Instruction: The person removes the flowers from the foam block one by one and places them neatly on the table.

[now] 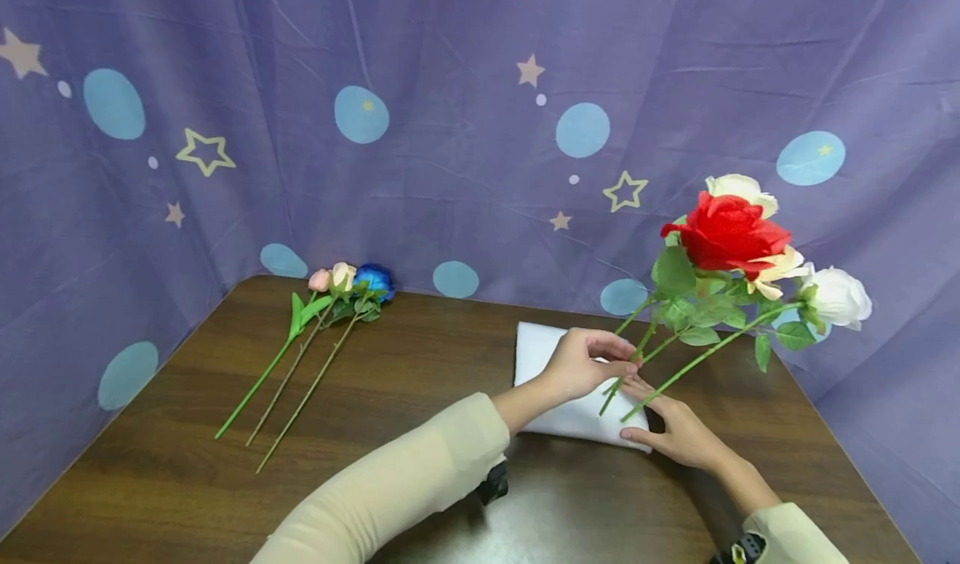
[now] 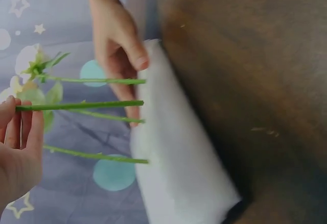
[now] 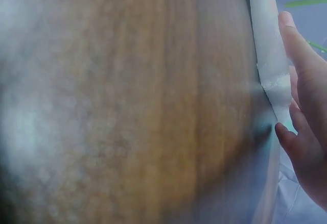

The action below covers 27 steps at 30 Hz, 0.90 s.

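My left hand [image 1: 588, 364] pinches a thin green stem [image 2: 82, 105] between thumb and fingers, above a white block [image 1: 543, 347] on the table. Other stems reach down to the block beside it; whether their ends are in it I cannot tell. They carry artificial flowers: a red rose [image 1: 731, 235], a white rose [image 1: 838, 297], a pale yellow bloom [image 1: 780, 271] and a cream one [image 1: 742, 191] behind. Which bloom belongs to the pinched stem is unclear. At the block's right end my right hand [image 1: 686, 431] grips it, thumb in front and fingers behind.
On the left of the wooden table [image 1: 420, 356] lie a blue rose [image 1: 375, 282], a cream flower [image 1: 342, 276] and a pink tulip [image 1: 319, 280], stems toward me. A purple curtain [image 1: 450, 172] hangs behind the table.
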### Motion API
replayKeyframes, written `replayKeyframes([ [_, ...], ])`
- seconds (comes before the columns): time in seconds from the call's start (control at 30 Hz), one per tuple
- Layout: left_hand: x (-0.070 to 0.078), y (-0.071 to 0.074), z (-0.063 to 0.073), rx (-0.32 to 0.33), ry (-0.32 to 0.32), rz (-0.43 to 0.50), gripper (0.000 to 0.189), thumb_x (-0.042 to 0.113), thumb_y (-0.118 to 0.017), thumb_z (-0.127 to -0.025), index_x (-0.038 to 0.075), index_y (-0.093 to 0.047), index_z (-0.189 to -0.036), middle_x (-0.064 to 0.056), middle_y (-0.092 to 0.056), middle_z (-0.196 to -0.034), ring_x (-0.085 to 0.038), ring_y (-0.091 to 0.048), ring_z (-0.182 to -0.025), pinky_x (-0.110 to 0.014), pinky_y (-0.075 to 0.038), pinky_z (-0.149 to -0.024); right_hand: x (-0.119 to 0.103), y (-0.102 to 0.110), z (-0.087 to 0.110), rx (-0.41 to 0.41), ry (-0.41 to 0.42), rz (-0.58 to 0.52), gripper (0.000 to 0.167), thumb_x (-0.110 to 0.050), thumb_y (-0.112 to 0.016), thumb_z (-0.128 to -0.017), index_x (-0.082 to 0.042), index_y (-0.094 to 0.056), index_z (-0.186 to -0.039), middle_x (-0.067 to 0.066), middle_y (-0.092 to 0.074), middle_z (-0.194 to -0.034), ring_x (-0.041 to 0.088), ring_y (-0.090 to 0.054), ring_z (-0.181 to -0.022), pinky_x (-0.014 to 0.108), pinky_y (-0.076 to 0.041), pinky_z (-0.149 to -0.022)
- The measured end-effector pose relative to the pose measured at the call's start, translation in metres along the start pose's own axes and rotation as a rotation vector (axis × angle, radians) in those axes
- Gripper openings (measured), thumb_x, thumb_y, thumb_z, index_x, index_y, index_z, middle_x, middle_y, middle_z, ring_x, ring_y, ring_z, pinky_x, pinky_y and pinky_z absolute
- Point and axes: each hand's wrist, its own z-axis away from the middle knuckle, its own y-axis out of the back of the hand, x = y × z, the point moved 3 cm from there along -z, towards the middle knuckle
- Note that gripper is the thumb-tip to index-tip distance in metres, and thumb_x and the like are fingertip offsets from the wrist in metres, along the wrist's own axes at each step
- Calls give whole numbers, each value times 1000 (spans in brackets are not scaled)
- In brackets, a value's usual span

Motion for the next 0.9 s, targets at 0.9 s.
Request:
replayKeyframes([
  [0.9,-5,77,17,108,-33,25,21,-2,-70,-83,-11,-69,-101,-27,-70,-100,-37,-70,-94,-26,-60,-81,0,-1,0,-7,3,-15,63,-27,-79,-77,-3,-57,-131,23,-54,-138,-7,-24,-139,-4,-14,-109],
])
